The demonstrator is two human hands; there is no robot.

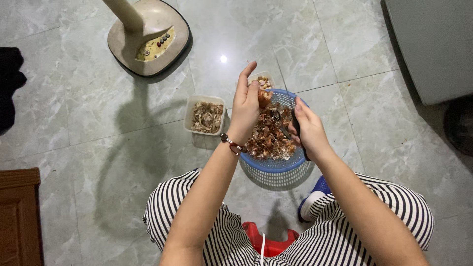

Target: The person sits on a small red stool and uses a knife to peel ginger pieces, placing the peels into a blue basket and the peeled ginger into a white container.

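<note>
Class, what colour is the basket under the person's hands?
Blue basket, seen best in the head view.

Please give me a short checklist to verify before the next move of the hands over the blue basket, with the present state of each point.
1. Left hand holds a small brown piece over the blue basket: ok.
2. Right hand grips a dark-handled tool, likely scissors: ok; whether the blades are open, cannot tell.
3. Fingers clear of the blades: cannot tell, the hands hide the tips.
4. Basket stands flat on the tiled floor, between the knees: ok.
5. White container of husks sits upright left of the basket, close to the left hand: ok.
6. Small container of pale kernels behind the left hand is within reach: ok, partly hidden.
</note>
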